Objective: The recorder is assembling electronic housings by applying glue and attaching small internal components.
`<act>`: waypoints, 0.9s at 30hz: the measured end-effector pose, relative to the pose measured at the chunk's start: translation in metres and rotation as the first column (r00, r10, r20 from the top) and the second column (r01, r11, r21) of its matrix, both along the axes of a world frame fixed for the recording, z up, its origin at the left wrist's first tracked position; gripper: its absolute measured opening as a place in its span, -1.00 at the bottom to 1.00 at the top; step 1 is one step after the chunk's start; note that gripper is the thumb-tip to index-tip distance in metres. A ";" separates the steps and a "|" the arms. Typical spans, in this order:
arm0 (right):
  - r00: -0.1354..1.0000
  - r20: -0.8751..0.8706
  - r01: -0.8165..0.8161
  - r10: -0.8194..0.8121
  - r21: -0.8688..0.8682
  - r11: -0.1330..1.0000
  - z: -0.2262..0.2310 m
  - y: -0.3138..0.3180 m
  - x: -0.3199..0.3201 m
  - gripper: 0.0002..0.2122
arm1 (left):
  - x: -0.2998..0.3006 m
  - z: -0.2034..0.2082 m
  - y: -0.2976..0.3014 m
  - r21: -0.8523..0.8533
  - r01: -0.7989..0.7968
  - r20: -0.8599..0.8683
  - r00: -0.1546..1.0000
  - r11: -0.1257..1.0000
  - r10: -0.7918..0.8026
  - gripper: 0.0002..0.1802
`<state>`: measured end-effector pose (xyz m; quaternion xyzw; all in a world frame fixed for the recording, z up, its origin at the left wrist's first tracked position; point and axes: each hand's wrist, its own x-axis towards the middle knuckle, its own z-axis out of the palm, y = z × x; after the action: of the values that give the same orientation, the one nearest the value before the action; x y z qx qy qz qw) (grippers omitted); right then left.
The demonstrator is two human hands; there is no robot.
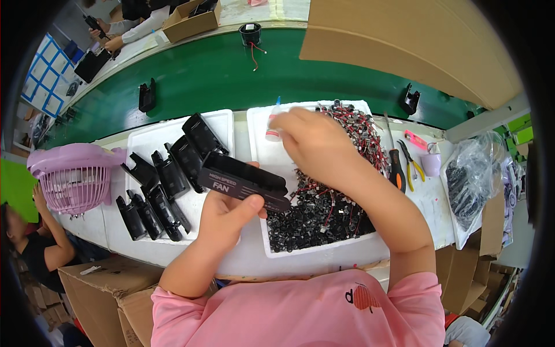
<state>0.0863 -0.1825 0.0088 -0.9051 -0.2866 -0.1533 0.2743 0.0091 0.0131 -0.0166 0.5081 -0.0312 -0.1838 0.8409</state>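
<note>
Above two white trays [151,132], the left hand [226,218] clasps a black shell [245,184], likely light, stiff and best held by its sides; the right hand [306,139], apart near a bottle [272,135], shows no clear grip.

The black housing [231,180] is a long, hollow plastic shell, open along its upper side, with pale printing on the face turned toward the wearer. It is held above the left edge of the foam tray [258,246], slanting from upper left down to lower right; the left of the hands [226,218] grips it, thumb pressed on the near face. The bottle [272,136], whitish with reddish markings and a slim blue tip [278,100], stands upright in the tray's far left corner, partly hidden by the right hand [312,139]; contact is unclear.
</note>
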 end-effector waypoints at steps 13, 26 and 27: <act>0.999 0.052 -0.002 -0.014 0.295 0.956 0.017 0.010 0.019 -0.91 | -0.003 0.003 0.003 -0.210 0.059 0.079 0.996 0.976 -0.043 -0.27; 0.895 -0.297 -0.048 0.333 0.679 0.733 0.048 -0.001 -0.052 -0.85 | 0.001 -0.004 0.003 -0.213 0.142 0.075 0.989 0.967 -0.129 -0.30; 0.881 -0.333 -0.035 0.336 0.662 0.749 0.050 -0.002 -0.053 -0.88 | 0.001 -0.003 0.003 -0.209 0.127 0.054 0.992 0.970 -0.118 -0.30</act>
<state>0.0334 -0.1841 0.0583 -0.7337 -0.2401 -0.0082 0.6356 0.0098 0.0160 -0.0197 0.4163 -0.0993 -0.2206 0.8765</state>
